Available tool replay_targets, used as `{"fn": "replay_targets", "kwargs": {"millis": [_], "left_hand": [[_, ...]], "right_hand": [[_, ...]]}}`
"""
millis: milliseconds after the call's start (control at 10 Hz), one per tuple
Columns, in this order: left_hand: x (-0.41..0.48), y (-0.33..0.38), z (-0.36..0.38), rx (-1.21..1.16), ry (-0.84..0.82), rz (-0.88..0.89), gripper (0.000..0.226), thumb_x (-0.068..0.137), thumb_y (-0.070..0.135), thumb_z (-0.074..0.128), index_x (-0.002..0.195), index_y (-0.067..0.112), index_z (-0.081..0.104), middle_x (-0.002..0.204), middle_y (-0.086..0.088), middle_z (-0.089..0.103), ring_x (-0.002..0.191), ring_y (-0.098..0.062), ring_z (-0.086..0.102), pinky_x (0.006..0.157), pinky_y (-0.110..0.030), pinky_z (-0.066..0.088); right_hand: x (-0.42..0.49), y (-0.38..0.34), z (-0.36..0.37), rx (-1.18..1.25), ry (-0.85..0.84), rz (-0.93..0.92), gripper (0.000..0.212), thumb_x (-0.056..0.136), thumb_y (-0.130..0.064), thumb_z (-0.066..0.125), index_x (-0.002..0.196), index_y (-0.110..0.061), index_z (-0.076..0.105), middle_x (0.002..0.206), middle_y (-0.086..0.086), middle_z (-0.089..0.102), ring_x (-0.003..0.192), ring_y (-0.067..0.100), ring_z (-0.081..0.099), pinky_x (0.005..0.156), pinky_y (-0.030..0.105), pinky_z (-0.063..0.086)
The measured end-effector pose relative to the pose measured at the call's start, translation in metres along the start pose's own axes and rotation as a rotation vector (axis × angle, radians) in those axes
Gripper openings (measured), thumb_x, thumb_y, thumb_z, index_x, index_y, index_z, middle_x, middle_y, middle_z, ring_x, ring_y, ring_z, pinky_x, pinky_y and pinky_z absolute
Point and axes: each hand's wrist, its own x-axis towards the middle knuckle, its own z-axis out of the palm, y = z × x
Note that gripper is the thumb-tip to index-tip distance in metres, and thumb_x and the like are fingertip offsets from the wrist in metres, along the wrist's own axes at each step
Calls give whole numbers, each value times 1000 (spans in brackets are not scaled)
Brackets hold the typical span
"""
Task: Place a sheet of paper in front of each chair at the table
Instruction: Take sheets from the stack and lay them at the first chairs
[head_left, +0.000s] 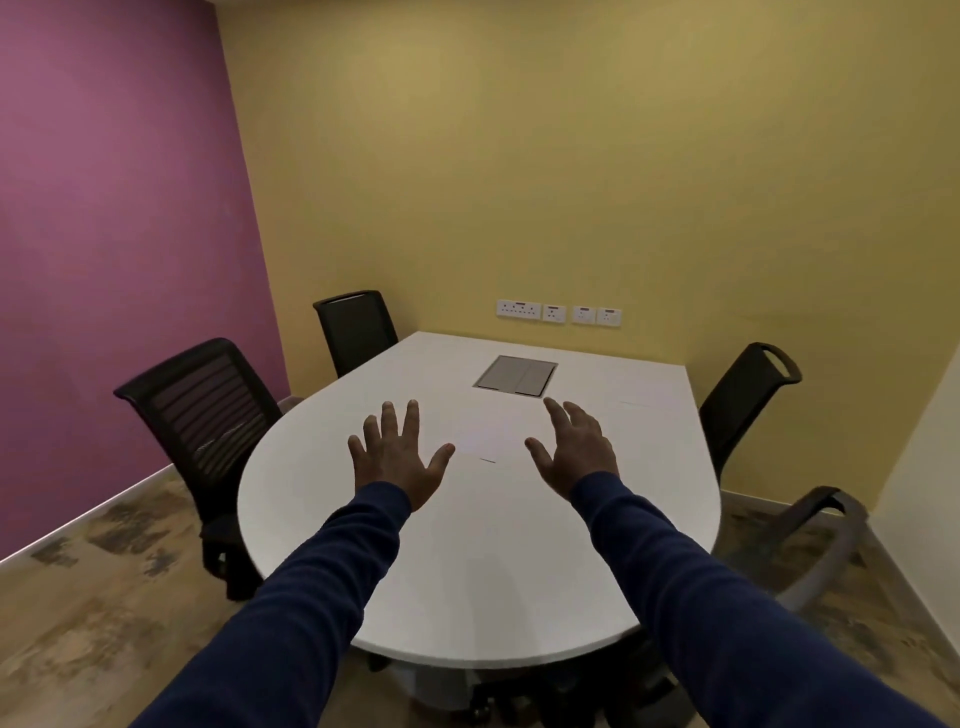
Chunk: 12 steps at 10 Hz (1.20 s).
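A white table (483, 582) with a rounded near end fills the middle of the head view. A faint stack of white paper (488, 434) lies on it between my hands. My left hand (397, 454) hovers over the table with fingers spread, holding nothing. My right hand (574, 449) is also open, just right of the paper. Black mesh chairs stand around the table: one at near left (202, 415), one at far left (356, 330), one at far right (743, 397), and one at near right (826, 540). Another pale sheet (644, 410) seems to lie before the far right chair.
A grey cable hatch (515, 375) is set into the table's far middle. Wall sockets (558, 313) sit on the yellow wall behind. A purple wall runs along the left. Patterned carpet (104, 597) surrounds the table.
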Motion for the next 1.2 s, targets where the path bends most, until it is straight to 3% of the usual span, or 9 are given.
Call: {"fn": "replay_targets", "kwargs": {"millis": [400,700,1200], "left_hand": [[171,-89,77,43,-63,-5,85,89,74,27,157,25,13,163,-13,17,144,-33,20,111,-51,24],[277,-94,138,-30,-150,77,83,91,72,29,157,24,14,163,-14,16,143,-33,20,112,-50,23],[440,-148,321,-128,-457,218,80,91,71,25,152,19,24,157,-10,23,137,-30,27,109,-42,27]], "right_hand": [[145,-58,129,40,-40,75,69,95,-51,50,154,-25,27,158,7,33,142,27,32,108,42,39],[226,-63,185,-23,-60,146,68,95,-51,50,154,-25,26,158,7,32,143,26,31,107,42,39],[340,-71,333,-131,-163,421,69,96,-53,48,155,-29,22,160,3,28,145,23,27,110,41,36]]}}
